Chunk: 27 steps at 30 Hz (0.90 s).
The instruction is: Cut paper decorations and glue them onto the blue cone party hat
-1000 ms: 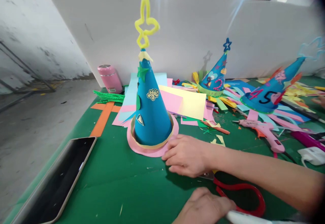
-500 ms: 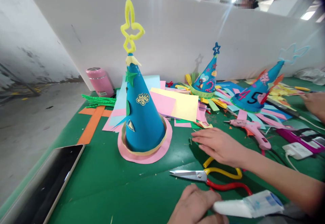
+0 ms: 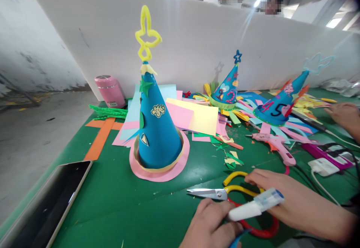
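My left hand [image 3: 209,223] is closed around a white pen [image 3: 244,211] with a clear, blue-ended cap, which points up to the right. A bit of blue paper [image 3: 239,238] shows below its fingers. My right hand [image 3: 277,190] is palm down, fingers loosely bent at the yellow handle of the scissors [image 3: 208,193]; its thumb is hidden, and whether it touches the handle is unclear. The scissors lie with blades pointing left. Beyond them stands a blue paper cone hat [image 3: 160,128] with a pink brim and a yellow pipe-cleaner topper.
A phone [image 3: 62,199] lies at left; green pipe cleaners [image 3: 108,112] and a pink flask [image 3: 110,91] sit behind. Green scraps [image 3: 233,160], a pink glue gun [image 3: 277,146], a purple power strip [image 3: 327,155] and two more hats [image 3: 226,88] are right. Another person's hand [image 3: 344,118] rests at far right.
My right hand has drawn back from the paper scraps to the scissors' handles, uncovering the green scraps. The pen in my left hand now tilts more upward. The blue paper has come into view.
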Tool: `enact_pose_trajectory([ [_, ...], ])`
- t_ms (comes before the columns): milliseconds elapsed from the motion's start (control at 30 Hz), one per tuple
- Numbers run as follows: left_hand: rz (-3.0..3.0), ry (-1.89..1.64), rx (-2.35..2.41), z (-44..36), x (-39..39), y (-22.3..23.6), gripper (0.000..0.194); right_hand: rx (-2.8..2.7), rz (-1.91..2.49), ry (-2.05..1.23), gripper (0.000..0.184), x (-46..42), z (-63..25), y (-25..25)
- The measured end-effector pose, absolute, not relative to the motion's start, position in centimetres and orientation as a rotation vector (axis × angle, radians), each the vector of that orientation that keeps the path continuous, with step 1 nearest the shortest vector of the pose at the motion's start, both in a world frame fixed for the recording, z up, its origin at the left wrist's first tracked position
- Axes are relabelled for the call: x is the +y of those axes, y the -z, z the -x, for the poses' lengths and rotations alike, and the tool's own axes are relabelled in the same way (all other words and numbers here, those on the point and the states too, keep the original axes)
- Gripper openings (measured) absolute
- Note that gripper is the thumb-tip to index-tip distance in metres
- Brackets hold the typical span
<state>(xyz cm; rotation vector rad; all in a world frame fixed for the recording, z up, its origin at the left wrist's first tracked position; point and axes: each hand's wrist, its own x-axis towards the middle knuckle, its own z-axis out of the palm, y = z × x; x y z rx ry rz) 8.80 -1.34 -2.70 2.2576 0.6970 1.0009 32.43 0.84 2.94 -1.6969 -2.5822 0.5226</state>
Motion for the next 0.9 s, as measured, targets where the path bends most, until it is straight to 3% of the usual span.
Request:
enact_pose_trajectory([
  [133,-2.242,-1.015,0.716,-8.7,-1.6,2.2,0.02,-2.614,1.69,-0.413,0.021,0.1,-32.0,-1.3],
  [233,-2.12,-1.003,0.76,-8.9,-1.8,2.7,0.027,-2.697,1.601,-0.354,0.014,0.6,-31.7,-0.7],
  [533,-2.123,-1.17,0.776,-9.5,-2.3,3.6,0.031,-2.54,1.382,-0.401,0.016,1.9,-26.9,-1.2],
  [700,-2.087,-1.053,0.913,-9.0,-1.5,3.6,0.025,-2.301,1.838,0.098,0.018,7.0,-30.8,-0.7],
  [900,-2.072,-0.994,0.873,-8.9,-1.2,3.5,0.021,-2.363,1.911,0.037,0.019,10.3,-33.7,0.4],
])
